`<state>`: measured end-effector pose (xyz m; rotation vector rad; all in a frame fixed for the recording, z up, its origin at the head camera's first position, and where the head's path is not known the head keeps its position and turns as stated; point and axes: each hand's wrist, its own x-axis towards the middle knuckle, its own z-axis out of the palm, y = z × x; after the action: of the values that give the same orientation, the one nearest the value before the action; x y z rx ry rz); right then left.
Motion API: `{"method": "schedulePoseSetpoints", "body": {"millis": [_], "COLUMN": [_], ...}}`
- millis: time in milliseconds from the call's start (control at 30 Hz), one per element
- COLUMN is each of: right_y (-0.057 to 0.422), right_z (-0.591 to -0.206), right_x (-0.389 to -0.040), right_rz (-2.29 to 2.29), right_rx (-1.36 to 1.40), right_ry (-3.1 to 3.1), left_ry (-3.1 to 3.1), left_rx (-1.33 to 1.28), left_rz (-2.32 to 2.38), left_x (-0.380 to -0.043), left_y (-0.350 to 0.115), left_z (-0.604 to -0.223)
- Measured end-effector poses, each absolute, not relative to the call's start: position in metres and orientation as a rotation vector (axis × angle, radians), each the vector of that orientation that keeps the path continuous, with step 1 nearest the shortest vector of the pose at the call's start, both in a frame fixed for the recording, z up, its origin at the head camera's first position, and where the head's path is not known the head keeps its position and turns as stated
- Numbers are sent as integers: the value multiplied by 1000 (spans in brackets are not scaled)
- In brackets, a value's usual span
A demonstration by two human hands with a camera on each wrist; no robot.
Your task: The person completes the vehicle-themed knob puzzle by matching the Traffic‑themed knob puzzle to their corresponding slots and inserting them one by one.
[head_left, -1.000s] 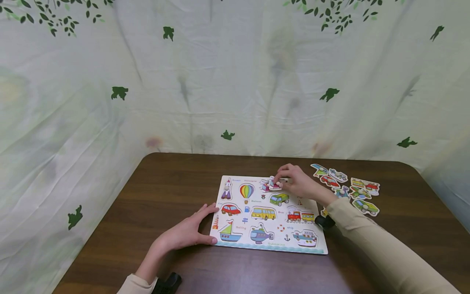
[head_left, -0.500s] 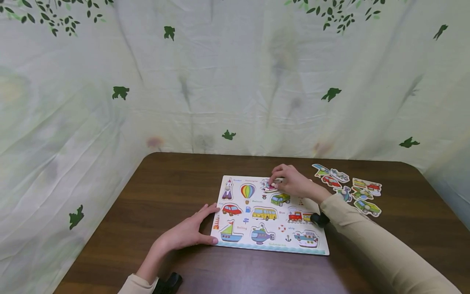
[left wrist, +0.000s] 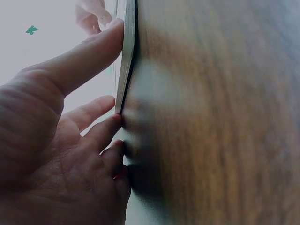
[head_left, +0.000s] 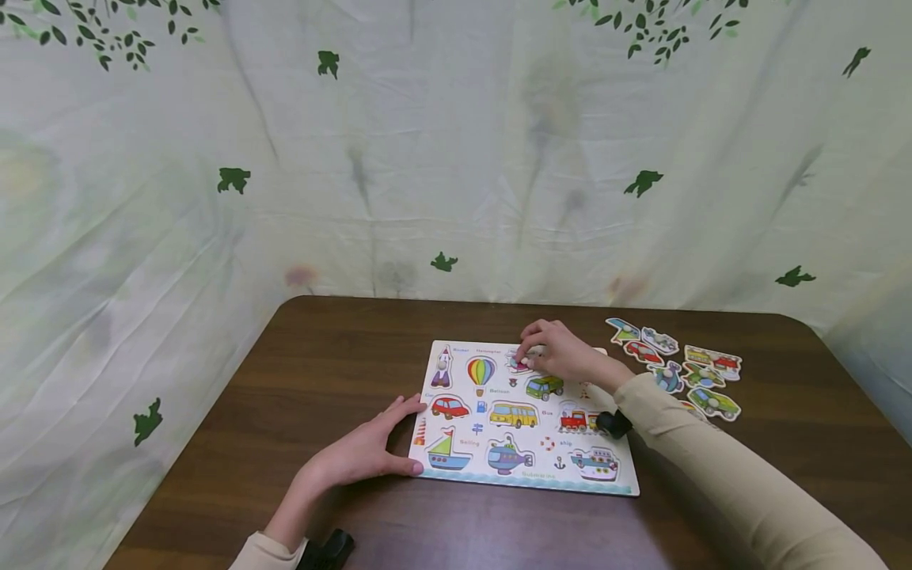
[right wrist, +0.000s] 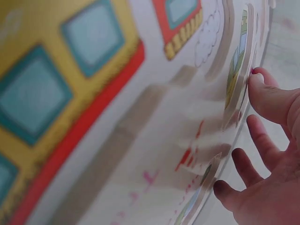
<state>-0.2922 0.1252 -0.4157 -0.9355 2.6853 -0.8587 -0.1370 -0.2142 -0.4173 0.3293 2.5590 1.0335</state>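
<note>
A white puzzle board [head_left: 459, 408] with printed vehicles lies on the table. My left hand [head_left: 356, 445] is at the board's near left corner, thumb on the front and fingers along the left side. In the left wrist view, those fingers [left wrist: 104, 131] are fairly straight against the board's edge. At the board's top, my right hand [head_left: 563, 352] pinches a pink helicopter puzzle piece [head_left: 518, 363] over the helicopter picture. Most of that piece is hidden by the hand. The right wrist view shows the thumb [right wrist: 269, 98] and index finger close together beyond the printed bus [right wrist: 65, 93].
Several loose vehicle pieces, among them a red car [head_left: 643, 352] and a green car [head_left: 712, 403], lie right of the board on the brown wooden table [head_left: 342, 348]. A leaf-patterned cloth [head_left: 456, 158] hangs behind the table.
My right hand has moved left across the board's top with the helicopter piece, which now lies closer over the printed helicopter. The left hand has stayed in place.
</note>
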Motion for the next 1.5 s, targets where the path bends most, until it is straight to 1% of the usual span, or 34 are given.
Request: {"method": "schedulePoseSetpoints", "body": {"millis": [700,900,1200,1500], "right_y": [132,144,164,193], "right_z": [-418,-413,-405,-400], "right_x": [-291,-289,-285,-279], "right_rz": [-891,-945,-1018,-1030], "right_rx": [-916,-861,-945,-891], "right_ry": [2692,2744,2761,2760], "left_ry": [2554,2557,2560,2571], "left_rx": [328,327,317,321], "left_rz": [1043,1048,1044,1039], "left_x": [-137,-137,-136,-137], "left_y": [-213,-213,-212,-213], "left_z": [-418,-417,-417,-417]}}
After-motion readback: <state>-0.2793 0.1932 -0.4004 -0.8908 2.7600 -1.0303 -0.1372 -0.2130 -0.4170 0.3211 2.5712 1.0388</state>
